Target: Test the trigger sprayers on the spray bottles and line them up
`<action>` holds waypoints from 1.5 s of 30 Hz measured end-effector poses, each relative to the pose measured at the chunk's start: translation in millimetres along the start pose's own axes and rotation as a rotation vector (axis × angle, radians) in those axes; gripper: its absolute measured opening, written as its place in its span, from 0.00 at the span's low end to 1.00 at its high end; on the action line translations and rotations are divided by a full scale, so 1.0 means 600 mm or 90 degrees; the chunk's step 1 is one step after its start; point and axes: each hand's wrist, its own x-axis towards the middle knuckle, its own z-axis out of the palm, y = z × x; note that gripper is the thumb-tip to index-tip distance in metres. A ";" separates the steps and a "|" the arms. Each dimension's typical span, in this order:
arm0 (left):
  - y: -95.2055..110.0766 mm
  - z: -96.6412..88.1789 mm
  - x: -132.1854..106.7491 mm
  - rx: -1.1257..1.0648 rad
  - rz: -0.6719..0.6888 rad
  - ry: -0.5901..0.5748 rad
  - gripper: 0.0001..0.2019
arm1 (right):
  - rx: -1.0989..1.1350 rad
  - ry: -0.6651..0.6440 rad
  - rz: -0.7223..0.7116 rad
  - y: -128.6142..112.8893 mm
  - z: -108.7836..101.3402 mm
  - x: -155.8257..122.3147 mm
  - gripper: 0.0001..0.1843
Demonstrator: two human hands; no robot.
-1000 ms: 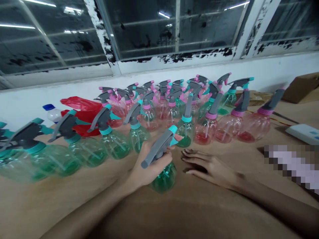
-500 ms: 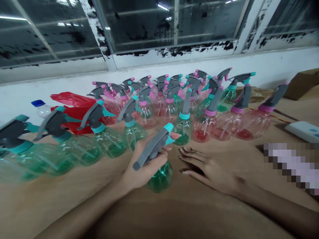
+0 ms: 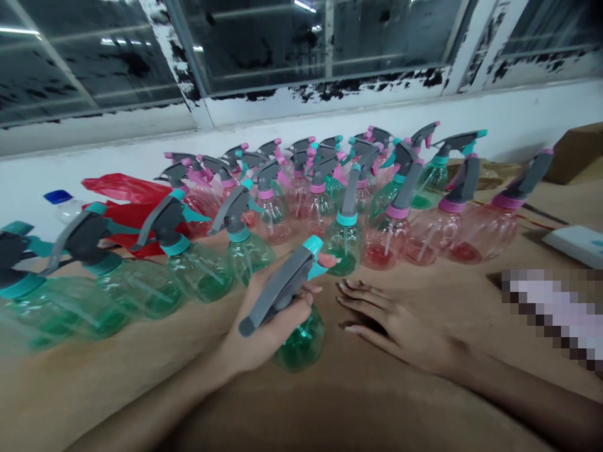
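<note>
My left hand is wrapped round the neck of a green spray bottle. Its grey trigger head with a teal nozzle rises above my fingers, and the neck ring is hidden by the hand. My right hand rests palm down on the tabletop, fingers stretched toward the held bottle but apart from it. Just beyond my hands stands another green spray bottle with a teal collar. Beside it is a pink spray bottle with a pink collar.
Several green spray bottles line the left, and more pink and green ones crowd the back. A red plastic bag and a blue-capped bottle lie behind. At right are a white power strip and a cardboard box.
The held spray bottle and my left hand have shifted slightly left and down in view, its head tilting a little. My right hand stays nearly still. The view has moved slightly.
</note>
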 end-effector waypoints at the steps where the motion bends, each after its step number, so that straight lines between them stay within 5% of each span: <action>1: 0.001 0.000 0.000 0.002 -0.001 -0.001 0.18 | -0.002 0.002 -0.001 0.000 0.000 0.000 0.23; 26: -0.009 -0.019 -0.001 0.076 0.073 -0.079 0.14 | 0.012 0.007 0.012 -0.002 -0.002 -0.001 0.21; 35: -0.002 -0.006 0.011 0.062 0.109 0.006 0.08 | 0.008 0.020 -0.001 -0.001 -0.001 -0.001 0.21; 45: -0.006 -0.006 0.010 0.112 0.123 0.018 0.07 | 0.000 0.004 0.004 -0.002 -0.004 -0.001 0.21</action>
